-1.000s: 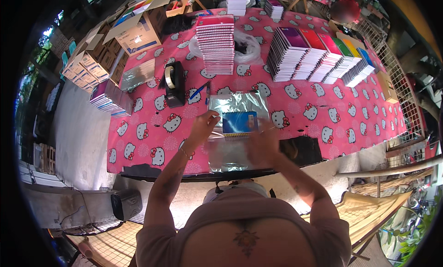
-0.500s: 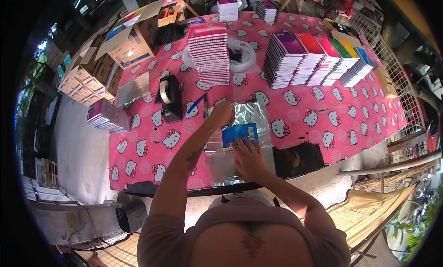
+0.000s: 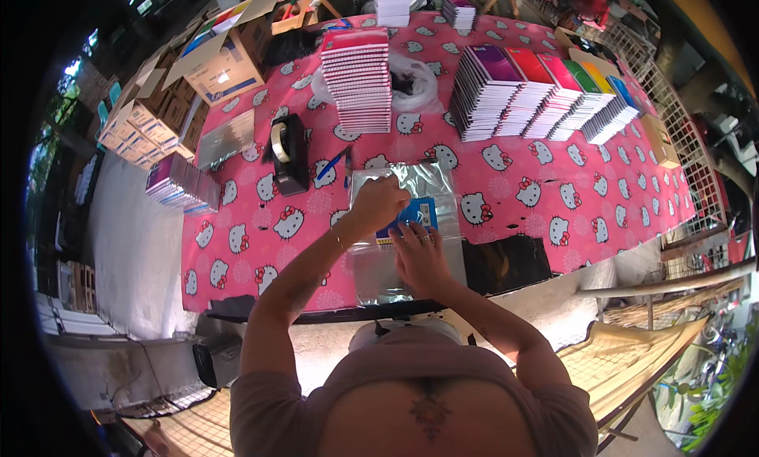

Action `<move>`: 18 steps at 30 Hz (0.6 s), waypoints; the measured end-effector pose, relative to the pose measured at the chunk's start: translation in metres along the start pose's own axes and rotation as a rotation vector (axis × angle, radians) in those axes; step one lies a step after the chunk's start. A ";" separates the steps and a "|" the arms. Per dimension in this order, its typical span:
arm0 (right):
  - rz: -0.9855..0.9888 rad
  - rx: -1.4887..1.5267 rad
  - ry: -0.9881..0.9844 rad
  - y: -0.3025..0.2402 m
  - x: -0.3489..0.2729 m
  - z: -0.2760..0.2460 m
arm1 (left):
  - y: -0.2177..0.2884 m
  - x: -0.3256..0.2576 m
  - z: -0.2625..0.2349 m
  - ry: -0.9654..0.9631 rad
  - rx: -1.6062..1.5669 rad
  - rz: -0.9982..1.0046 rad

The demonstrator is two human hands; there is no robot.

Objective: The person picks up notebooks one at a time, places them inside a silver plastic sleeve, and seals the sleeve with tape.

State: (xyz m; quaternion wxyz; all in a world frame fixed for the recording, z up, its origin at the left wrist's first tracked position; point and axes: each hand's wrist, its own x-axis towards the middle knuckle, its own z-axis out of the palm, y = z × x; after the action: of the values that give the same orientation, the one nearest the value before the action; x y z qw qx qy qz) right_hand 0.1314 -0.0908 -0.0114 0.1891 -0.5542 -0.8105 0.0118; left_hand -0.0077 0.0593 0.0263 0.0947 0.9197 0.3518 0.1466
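- Worktop point(image 3: 506, 198): pink cat-print cover, fills the middle of the view.
- Open cardboard carton point(image 3: 227, 71): at the worktop's far left corner; can't tell if on it or beside it.
- Row of spiral notebooks point(image 3: 531, 101): several stacks side by side, purple, red, pink, green, yellow and blue covers, toward far right corner.
- Clear plastic sheet point(image 3: 378, 277): flat, shiny, running in from middle of near edge.
- Tall stack of red-covered spiral notebooks point(image 3: 356, 85): between carton and notebook row, toward far edge.
- Black patch point(image 3: 510, 266): at near edge, just right of plastic sheet.
- Tape dispenser point(image 3: 292, 156): black, pale tape roll, left of plastic sheet, well in from left edge.
- Short stack of notebooks point(image 3: 182, 184): purple cover on top, at left edge.
- Left hand point(image 3: 383, 203): fingers curled in, over upper left part of blue notebook; can't tell if pinching anything.
- Right hand point(image 3: 421, 253): not gripping, fingers spread and laid over notebook's near side.
- Blue spiral notebook point(image 3: 424, 210): on plastic sheet, near middle of worktop's near edge, partly hidden by both hands.
- Blue pen point(image 3: 330, 165): lies between dispenser and plastic sheet, slanted.
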 end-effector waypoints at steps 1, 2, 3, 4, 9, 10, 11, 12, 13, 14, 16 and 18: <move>-0.011 -0.004 0.003 -0.001 0.003 0.001 | 0.004 -0.014 0.004 0.133 0.099 0.109; -0.018 -0.001 0.002 -0.004 0.003 0.002 | 0.006 -0.022 0.009 0.146 0.106 0.144; -0.023 0.001 0.002 -0.007 0.003 0.003 | 0.013 -0.033 0.015 0.142 0.057 0.083; -0.029 0.005 0.003 -0.008 0.004 0.003 | 0.023 -0.045 0.021 0.138 0.011 0.022; -0.070 -0.112 0.062 0.012 -0.011 0.044 | 0.056 -0.047 0.030 0.193 -0.059 -0.079; -0.087 -0.115 0.076 0.009 -0.008 0.041 | 0.056 -0.051 0.031 0.194 -0.084 -0.092; -0.069 -0.032 0.045 0.007 -0.008 0.037 | 0.054 -0.053 0.031 0.195 -0.108 -0.102; -0.051 0.050 0.013 0.005 -0.008 0.032 | 0.053 -0.055 0.030 0.196 -0.133 -0.112; -0.037 0.126 -0.012 0.005 -0.003 0.025 | 0.046 -0.055 0.031 0.163 -0.186 -0.180; -0.006 0.198 -0.036 0.006 0.000 0.024 | 0.039 -0.055 0.030 0.132 -0.239 -0.249; 0.072 0.334 -0.084 0.012 0.004 0.019 | 0.037 -0.054 0.029 0.065 -0.285 -0.307; 0.121 0.688 0.053 0.032 0.003 0.029 | 0.052 -0.046 0.024 -0.007 -0.263 -0.283</move>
State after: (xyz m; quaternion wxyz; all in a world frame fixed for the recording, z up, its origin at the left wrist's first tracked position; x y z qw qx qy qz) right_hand 0.1502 -0.0706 -0.0448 0.3848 -0.5051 -0.7196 0.2811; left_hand -0.0002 -0.0120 0.0087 0.2350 0.8412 0.4551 0.1734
